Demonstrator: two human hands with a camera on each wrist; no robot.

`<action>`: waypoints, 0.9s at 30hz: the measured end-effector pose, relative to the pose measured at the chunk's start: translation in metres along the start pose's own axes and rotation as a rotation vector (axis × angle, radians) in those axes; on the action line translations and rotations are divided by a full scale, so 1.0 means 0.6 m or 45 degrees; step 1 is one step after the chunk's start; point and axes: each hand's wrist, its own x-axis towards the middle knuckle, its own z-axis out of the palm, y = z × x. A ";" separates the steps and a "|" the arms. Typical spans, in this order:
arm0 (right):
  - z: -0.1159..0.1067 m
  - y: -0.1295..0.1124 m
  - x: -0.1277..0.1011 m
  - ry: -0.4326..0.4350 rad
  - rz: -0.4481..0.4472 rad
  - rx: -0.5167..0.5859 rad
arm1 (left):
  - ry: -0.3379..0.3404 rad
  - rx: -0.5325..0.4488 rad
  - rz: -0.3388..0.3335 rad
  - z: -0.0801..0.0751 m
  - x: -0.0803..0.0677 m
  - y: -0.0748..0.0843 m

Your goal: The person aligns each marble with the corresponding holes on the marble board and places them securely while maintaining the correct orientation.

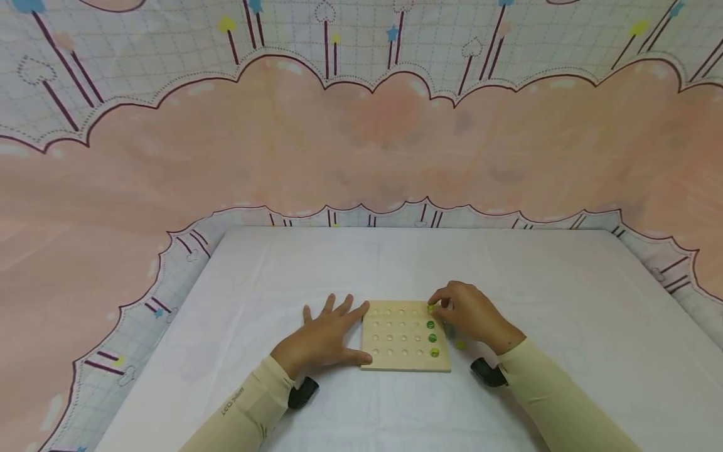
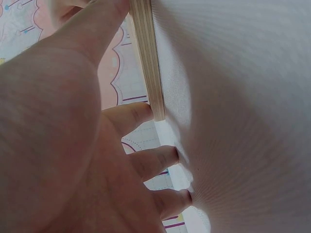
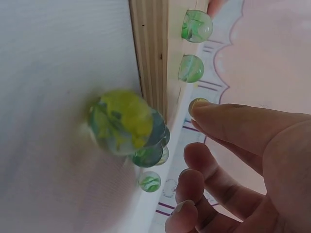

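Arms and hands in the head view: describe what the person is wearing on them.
Both arms wear long, close-fitting pale cream sleeves that end at the wrists. The left sleeve carries small dark lettering near the forearm, too small to read. A black device sits at the underside of each wrist: one on the left, one on the right. The left hand and right hand are bare, with no gloves visible.

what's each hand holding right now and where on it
The right hand pinches a green marble between thumb and fingertips over the board's far right corner. The left hand holds nothing; it lies flat against the board's left edge.
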 end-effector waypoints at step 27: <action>0.012 -0.005 0.003 -0.030 -0.036 -0.029 | 0.015 -0.023 0.020 0.001 -0.005 -0.001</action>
